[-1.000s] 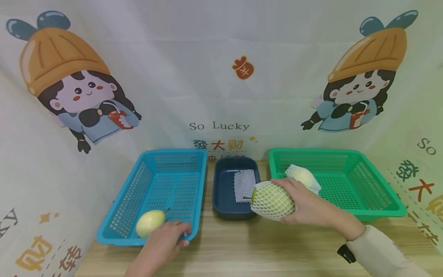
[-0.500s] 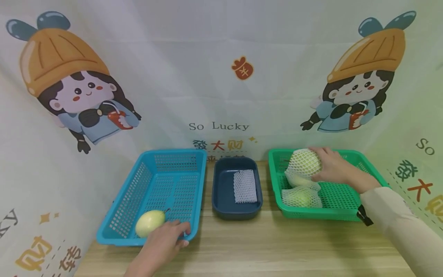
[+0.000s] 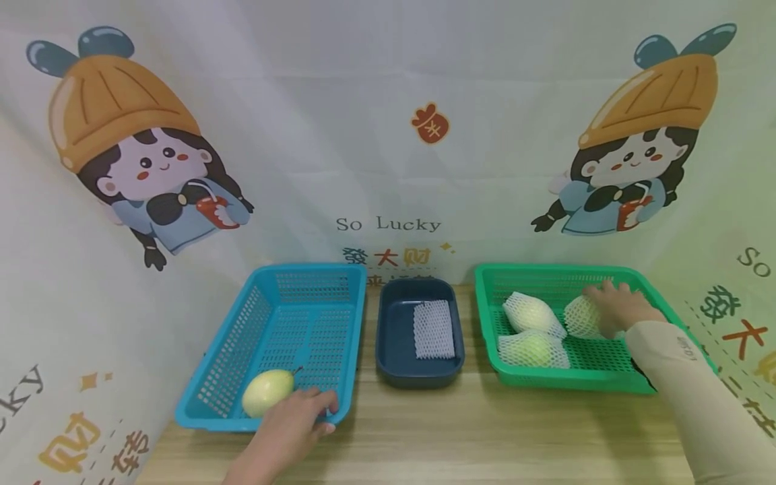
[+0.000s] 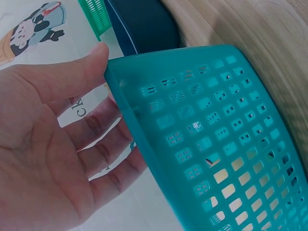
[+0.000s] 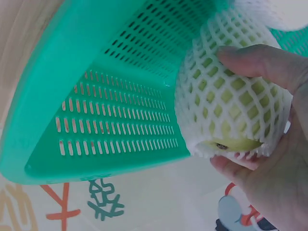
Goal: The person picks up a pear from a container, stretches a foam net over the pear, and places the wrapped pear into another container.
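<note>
In the head view my left hand [image 3: 296, 426] holds the near right corner of the blue basket [image 3: 359, 316]. The left wrist view has the thumb at that corner and the other fingers passing behind the rim. A bare pale-yellow pear [image 3: 265, 394] lies in this basket, just beyond the hand. My right hand [image 3: 623, 306] is in the green basket [image 3: 582, 381], gripping a pear [image 5: 231, 108] in a white foam net. Thumb and fingers lie on opposite sides of it. To its left, two more netted pears [image 3: 533, 315] lie close together.
Between the two baskets stands a dark blue bin [image 3: 418, 379] with a flat white foam net [image 3: 433, 330] inside. Everything stands on a wood-grain table [image 3: 424, 431]. A printed cloth [image 3: 303, 168] hangs behind and along both sides.
My right hand has carried the netted pear from over the dark bin, across the green basket's left part, to its right back part and lowered it. The left hand stays at the blue rim.
</note>
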The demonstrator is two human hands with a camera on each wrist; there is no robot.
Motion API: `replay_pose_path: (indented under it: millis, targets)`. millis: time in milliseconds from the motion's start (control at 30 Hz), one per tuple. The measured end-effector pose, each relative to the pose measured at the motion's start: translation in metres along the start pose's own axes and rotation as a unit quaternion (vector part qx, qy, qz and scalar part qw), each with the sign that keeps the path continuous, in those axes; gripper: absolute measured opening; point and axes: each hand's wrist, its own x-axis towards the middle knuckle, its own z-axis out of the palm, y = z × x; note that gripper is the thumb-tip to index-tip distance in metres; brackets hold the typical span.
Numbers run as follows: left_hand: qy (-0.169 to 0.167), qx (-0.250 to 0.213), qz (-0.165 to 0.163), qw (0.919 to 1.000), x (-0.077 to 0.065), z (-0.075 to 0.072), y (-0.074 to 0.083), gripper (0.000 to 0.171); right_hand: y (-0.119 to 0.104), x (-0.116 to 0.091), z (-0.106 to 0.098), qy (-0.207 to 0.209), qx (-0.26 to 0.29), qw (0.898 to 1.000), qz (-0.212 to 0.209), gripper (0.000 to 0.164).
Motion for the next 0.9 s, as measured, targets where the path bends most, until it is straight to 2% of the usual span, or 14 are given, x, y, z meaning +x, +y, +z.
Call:
replay_pose_path:
  millis: [167, 333, 567, 900]
  targets:
    - [0.005, 0.002, 0.007, 1.0000, -0.001, 0.001, 0.001, 0.021, -0.004, -0.006, 0.007, -0.003, -0.032, 0.999, -0.022, 0.068]
    - [0.007, -0.003, 0.008, 0.9999, -0.002, 0.000, 0.001, 0.021, -0.005, -0.009, 0.006, -0.008, -0.041, 0.999, -0.019, 0.062]
    - [0.003, -0.005, -0.002, 1.0000, -0.002, -0.002, 0.001, 0.021, 0.000, -0.010, -0.006, -0.035, -0.006, 0.999, -0.003, 0.067]
    - [0.002, -0.003, -0.002, 1.0000, -0.002, -0.003, 0.001, 0.021, 0.008, -0.005, -0.012, -0.066, 0.018, 0.998, 0.010, 0.072]
